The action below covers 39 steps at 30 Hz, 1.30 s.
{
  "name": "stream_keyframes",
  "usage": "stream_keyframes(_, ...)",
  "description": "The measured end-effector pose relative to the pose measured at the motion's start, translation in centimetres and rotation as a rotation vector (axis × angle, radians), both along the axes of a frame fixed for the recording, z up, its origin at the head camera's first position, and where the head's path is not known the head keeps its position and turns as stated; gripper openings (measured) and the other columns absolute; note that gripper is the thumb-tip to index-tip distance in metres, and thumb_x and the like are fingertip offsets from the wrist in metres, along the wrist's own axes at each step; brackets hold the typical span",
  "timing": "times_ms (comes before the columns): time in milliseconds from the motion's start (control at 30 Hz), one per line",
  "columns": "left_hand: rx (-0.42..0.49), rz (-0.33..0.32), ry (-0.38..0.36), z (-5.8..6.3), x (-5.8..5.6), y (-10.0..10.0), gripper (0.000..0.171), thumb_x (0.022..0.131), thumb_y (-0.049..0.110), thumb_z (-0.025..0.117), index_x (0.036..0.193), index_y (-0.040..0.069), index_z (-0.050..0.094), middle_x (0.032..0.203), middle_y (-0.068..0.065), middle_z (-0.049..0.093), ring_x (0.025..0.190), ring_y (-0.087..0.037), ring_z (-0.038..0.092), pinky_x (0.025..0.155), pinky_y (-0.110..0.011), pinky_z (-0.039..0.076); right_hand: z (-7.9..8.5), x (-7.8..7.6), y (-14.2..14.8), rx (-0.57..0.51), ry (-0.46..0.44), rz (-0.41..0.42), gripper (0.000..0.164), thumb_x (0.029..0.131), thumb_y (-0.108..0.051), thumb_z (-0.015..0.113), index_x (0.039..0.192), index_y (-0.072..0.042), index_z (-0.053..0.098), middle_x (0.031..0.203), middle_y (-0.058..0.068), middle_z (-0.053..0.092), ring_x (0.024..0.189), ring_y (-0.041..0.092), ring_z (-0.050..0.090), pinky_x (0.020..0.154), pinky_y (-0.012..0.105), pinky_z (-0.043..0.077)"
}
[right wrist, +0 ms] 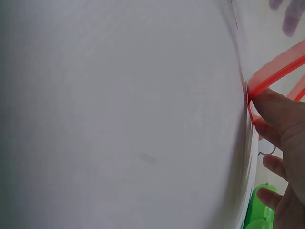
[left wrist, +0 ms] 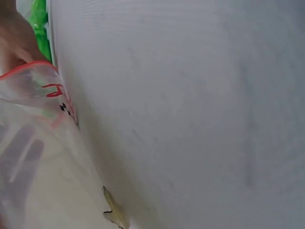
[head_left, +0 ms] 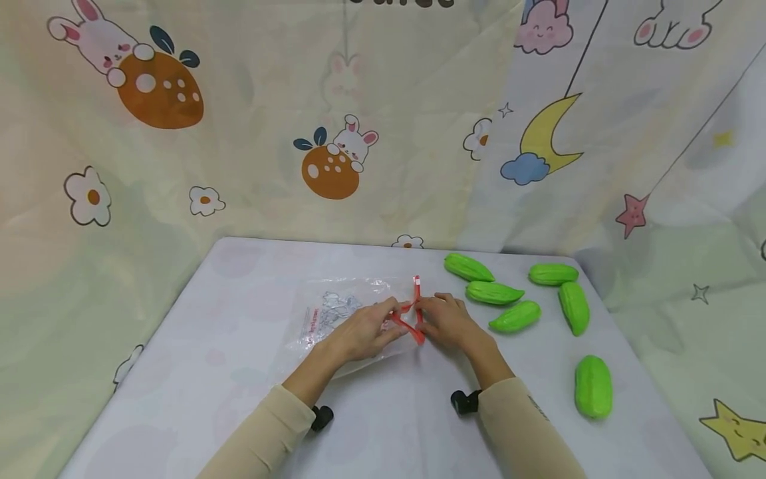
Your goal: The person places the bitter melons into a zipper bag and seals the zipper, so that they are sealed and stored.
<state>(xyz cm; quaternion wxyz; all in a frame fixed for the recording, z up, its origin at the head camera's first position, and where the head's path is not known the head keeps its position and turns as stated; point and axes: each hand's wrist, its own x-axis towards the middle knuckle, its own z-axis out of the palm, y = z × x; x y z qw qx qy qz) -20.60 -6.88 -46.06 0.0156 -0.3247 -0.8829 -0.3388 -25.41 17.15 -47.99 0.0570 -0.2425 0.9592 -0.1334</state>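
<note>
Beige sleeves [head_left: 251,436], nearest. Clear red-rimmed bag [head_left: 347,299]: laid on white table [head_left: 197,346] beneath left hand [head_left: 362,329], its mouth reaching right hand [head_left: 449,322]; rim pinched by both. Six green gourds [head_left: 514,317], at right.

Transparent bag [head_left: 335,314]: thin, crinkled, glossy plastic. Green gourds [head_left: 494,293]: ridged, glossy. Backdrop [head_left: 413,179]: creased matt cloth. Tabletop [head_left: 227,372]: matt.
</note>
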Motion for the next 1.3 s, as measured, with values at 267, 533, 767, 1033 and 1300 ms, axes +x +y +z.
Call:
stream_keyframes(267,-0.029,0.003,-0.007,-0.1,-0.1,0.2,0.038,0.100,0.037,0.068,0.130,0.016,0.057,0.115,0.007,0.069,0.098,-0.011,0.064,0.087,-0.033,0.057,1.2,0.5,1.5,0.013,0.069,0.036,0.060,0.097,-0.036,0.071,0.151,-0.018,0.052,0.156,0.008,0.050,0.145,0.041,0.038,0.113,0.072,0.030)
stream_keyframes(533,-0.025,0.016,0.009,0.0,-0.1,-0.1,0.034,0.099,0.034,0.070,0.127,0.019,0.057,0.113,0.005,0.069,0.088,-0.012,0.059,0.080,-0.031,0.054,2.5,1.1,3.1,-0.006,0.088,0.014,0.058,0.096,-0.036,0.072,0.148,-0.017,0.056,0.155,0.011,0.050,0.144,0.039,0.040,0.113,0.068,0.033)
stream_keyframes(767,-0.015,0.003,0.010,-0.1,-0.3,0.0,0.034,0.100,0.037,0.068,0.127,0.021,0.056,0.119,0.002,0.069,0.099,-0.017,0.066,0.086,-0.032,0.057,2.7,2.1,5.4,-0.036,0.163,0.008,0.054,0.096,-0.031,0.073,0.144,-0.013,0.059,0.151,0.016,0.052,0.139,0.044,0.043,0.107,0.070,0.036)
stream_keyframes(1033,0.010,0.013,0.009,0.5,-0.2,-0.1,0.031,0.098,0.031,0.072,0.122,0.018,0.058,0.124,-0.007,0.070,0.106,-0.017,0.066,0.092,-0.038,0.057,2.7,2.4,6.9,-0.029,0.196,0.004,0.053,0.096,-0.032,0.073,0.143,-0.012,0.059,0.149,0.017,0.054,0.136,0.045,0.045,0.104,0.070,0.040)
stream_keyframes(1300,-0.011,-0.004,0.003,0.2,-0.2,0.0,0.034,0.099,0.035,0.070,0.128,0.022,0.058,0.127,-0.002,0.069,0.099,-0.012,0.062,0.085,-0.031,0.054,3.2,3.3,8.3,-0.017,0.243,0.008,0.052,0.094,-0.028,0.075,0.141,-0.010,0.061,0.145,0.017,0.056,0.133,0.045,0.048,0.102,0.071,0.040)
